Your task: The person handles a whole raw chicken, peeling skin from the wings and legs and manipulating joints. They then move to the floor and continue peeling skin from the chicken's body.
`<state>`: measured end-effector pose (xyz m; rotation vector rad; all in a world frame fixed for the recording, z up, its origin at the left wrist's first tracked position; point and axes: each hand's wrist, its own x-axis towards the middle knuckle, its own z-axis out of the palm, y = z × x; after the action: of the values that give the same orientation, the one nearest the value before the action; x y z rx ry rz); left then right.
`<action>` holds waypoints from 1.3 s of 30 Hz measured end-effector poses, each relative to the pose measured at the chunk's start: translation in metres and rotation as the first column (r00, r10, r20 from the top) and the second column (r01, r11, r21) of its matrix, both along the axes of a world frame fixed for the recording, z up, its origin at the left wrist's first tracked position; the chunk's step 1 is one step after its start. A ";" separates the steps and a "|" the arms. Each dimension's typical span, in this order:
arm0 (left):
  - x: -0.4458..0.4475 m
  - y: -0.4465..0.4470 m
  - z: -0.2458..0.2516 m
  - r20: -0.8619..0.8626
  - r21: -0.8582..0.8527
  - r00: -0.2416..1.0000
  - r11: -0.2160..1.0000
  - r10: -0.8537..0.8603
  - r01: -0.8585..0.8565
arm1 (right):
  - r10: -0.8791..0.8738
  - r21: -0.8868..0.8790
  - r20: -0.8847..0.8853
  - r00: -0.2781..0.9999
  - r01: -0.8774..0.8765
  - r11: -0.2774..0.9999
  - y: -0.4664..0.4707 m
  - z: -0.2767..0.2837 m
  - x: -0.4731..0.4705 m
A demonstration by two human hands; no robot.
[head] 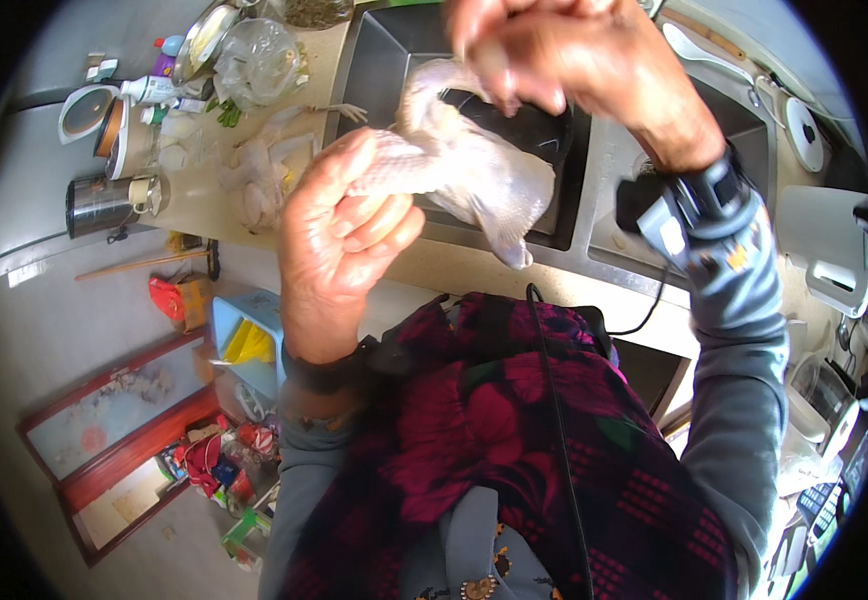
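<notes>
A plucked raw bird (494, 172), which looks like poultry, hangs over the left basin of a double steel sink (385, 56). My left hand (351, 217) is closed around one end of it, a pale, bumpy-skinned part. Near the far end of the bird's curved, thin part is my right hand (531, 60), blurred, its fingers bent; whether it touches the skin is unclear. A black tub or liner (572, 150) shows behind the bird in the basin. On the counter to the left lies another plucked bird (257, 176), one foot pointing at the sink edge.
Left of the sink are a clear plastic bag (257, 64), green peppers or pods (230, 112), bottles (150, 88) and a steel kettle (103, 204). A white ladle (693, 46) and a round white lid (803, 135) rest beyond the right basin. A blue bin (250, 307) stands below the counter.
</notes>
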<state>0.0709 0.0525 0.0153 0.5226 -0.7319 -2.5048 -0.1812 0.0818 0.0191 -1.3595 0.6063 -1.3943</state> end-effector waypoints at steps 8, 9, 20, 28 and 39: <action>0.012 -0.015 0.020 -0.015 -0.080 0.997 0.993 0.082 -0.082 | -0.306 0.589 -0.540 0.784 0.612 0.527 -0.058 -0.170 -0.020; 0.013 -0.017 0.022 -0.015 -0.104 0.995 0.989 0.102 -0.103 | -0.103 0.601 -0.677 0.729 0.627 0.496 -0.066 -0.191 -0.013; 0.031 -0.035 0.035 -0.055 -0.112 0.963 0.957 0.263 -0.268 | 0.327 0.082 -0.917 -0.230 0.693 0.716 -0.053 -0.321 0.077; 0.041 -0.047 0.030 -0.110 -0.151 0.972 0.963 0.209 -0.224 | 0.018 0.101 -0.981 0.193 0.427 0.899 -0.107 -0.244 0.056; 0.036 -0.053 0.031 -0.107 -0.149 0.987 0.980 0.119 -0.134 | -0.150 0.514 0.222 0.963 0.015 0.858 -0.015 -0.116 0.040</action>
<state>0.1070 -0.0010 0.0464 0.3767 -0.8225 -2.3149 -0.1416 0.0664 -0.0968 -0.7231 0.7994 -1.3254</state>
